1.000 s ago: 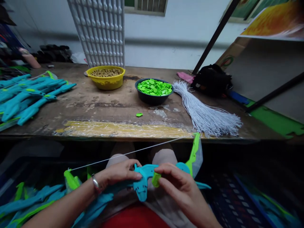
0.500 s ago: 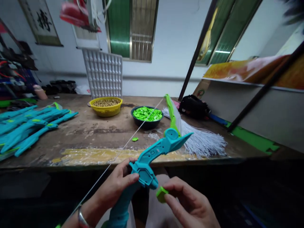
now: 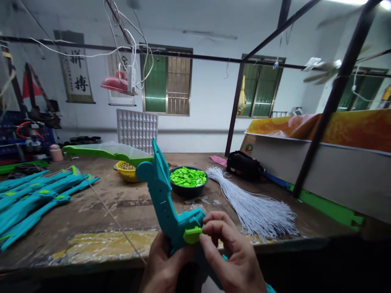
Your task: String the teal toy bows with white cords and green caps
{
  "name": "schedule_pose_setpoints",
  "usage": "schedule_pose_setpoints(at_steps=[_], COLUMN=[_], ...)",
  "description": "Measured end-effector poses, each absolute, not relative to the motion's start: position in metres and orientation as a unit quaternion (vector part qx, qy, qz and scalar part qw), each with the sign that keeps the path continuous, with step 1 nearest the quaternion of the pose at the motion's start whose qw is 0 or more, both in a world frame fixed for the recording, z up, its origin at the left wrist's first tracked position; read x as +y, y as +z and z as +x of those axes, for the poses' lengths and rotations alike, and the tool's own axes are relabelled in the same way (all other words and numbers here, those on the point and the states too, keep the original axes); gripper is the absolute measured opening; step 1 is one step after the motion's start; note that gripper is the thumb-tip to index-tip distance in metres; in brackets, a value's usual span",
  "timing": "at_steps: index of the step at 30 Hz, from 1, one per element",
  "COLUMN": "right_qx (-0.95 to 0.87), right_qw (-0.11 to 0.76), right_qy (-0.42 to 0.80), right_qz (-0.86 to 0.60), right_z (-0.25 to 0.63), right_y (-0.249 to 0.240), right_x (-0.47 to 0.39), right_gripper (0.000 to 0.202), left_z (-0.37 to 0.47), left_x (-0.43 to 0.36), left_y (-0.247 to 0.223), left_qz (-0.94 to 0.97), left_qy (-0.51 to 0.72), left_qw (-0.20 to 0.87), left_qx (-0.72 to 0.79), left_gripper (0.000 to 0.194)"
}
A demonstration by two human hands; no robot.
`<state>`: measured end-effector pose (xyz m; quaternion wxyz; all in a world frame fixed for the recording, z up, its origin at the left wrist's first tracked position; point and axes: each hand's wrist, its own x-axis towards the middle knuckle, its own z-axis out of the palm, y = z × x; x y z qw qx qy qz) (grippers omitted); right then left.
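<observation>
A teal plastic toy bow (image 3: 159, 199) with a green and clear limb (image 3: 110, 152) is held up in front of me. My left hand (image 3: 166, 260) is wrapped round its middle, thumb across the grip. At the grip's side sits a small bright green plastic piece (image 3: 192, 235). The thumb and fingers of my right hand (image 3: 233, 252) pinch its right end against the bow; whether it is seated in the recess I cannot tell. A thin string (image 3: 113, 219) runs down to the left of the bow.
Behind the bow stand a dark bowl (image 3: 187, 194) of green pieces and a yellow basin (image 3: 127, 176) of small brass-coloured parts. White cords (image 3: 256, 207) lie spread at the right. Several teal toy bows (image 3: 39, 199) are piled at the left. A red lamp (image 3: 114, 84) hangs above.
The bow has turned, its upper limb now pointing left instead of up. My right hand has brought the green piece from beside the bow onto its grip. The head view has tilted up.
</observation>
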<state>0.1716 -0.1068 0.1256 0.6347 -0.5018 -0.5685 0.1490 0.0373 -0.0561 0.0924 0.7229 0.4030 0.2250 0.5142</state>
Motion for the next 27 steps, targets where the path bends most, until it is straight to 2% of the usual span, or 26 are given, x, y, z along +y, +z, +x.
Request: schedule_pose_setpoints(at_steps=[4,9,14,17,20,24,27], right_qx=[-0.617,-0.652,-0.626,-0.591,-0.547,-0.484,-0.477], right_qw=[0.583,0.516,0.528,0.564,0.574,0.578,0.584], right_qy=[0.075,0.082,0.148,0.222,0.367,0.489,0.455], right_qz=[-0.523,-0.549,-0.555,-0.532,-0.486,-0.439,-0.474], right_z=[0.178,0.182,0.177,0.175,0.172,0.167,0.162], right_y=[0.127,0.128,0.117,0.115,0.121,0.127,0.121], right_x=[-0.106,-0.102,-0.098,-0.095,-0.094,-0.094,-0.095], right_gripper=[0.007,0.006,0.006,0.03,0.051,0.046,0.047], left_z=[0.037,0.038,0.045,0.044,0.04,0.038,0.039], left_x=[-0.06,-0.062,-0.065,-0.063,-0.059,-0.056,-0.057], left_y=[0.083,0.077,0.077,0.071,0.064,0.059,0.058], left_qz=[0.374,0.366,0.311,0.323,0.337,0.358,0.363], left_qy=[0.507,0.523,0.531,0.54,0.537,0.528,0.526], left_qw=[0.75,0.734,0.755,0.734,0.717,0.713,0.715], left_qx=[0.2,0.231,0.227,0.254,0.288,0.291,0.285], left_gripper=[0.062,0.057,0.062,0.064,0.064,0.06,0.054])
